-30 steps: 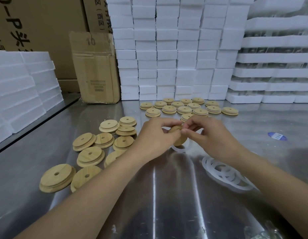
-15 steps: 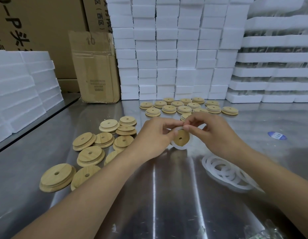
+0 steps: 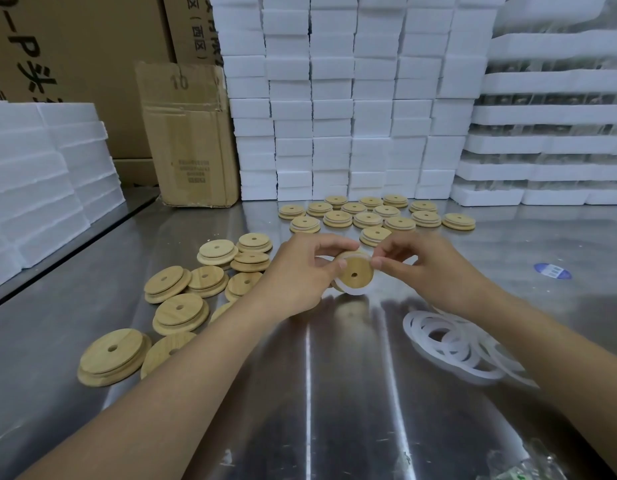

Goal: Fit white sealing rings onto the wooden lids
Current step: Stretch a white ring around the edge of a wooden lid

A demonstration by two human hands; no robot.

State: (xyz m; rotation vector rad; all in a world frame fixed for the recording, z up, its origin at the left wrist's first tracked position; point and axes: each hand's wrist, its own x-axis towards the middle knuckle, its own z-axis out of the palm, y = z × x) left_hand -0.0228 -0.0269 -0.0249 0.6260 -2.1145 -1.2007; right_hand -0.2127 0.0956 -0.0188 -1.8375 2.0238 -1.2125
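Note:
A round wooden lid (image 3: pixel 356 274) with a centre hole is held upright above the steel table, its underside facing me. A white sealing ring (image 3: pixel 352 290) wraps its raised step, showing along the lower edge. My left hand (image 3: pixel 300 271) grips the lid from the left. My right hand (image 3: pixel 428 268) pinches the ring at the lid's upper right edge. Loose white rings (image 3: pixel 449 344) lie in a pile under my right forearm. Bare lids (image 3: pixel 182 306) lie scattered on the left. Lids with rings (image 3: pixel 369 216) sit in rows at the back.
The steel table (image 3: pixel 334 393) carries everything. White foam blocks (image 3: pixel 352 98) are stacked at the back, more foam (image 3: pixel 40 174) at the left, foam trays (image 3: pixel 559 133) at the right. A cardboard box (image 3: pixel 189 133) stands back left. A blue sticker (image 3: pixel 553 271) lies right.
The lid has been turned so its underside faces me, and the ring has gone from hanging loose below it to sitting around its step. Both hands stayed in place.

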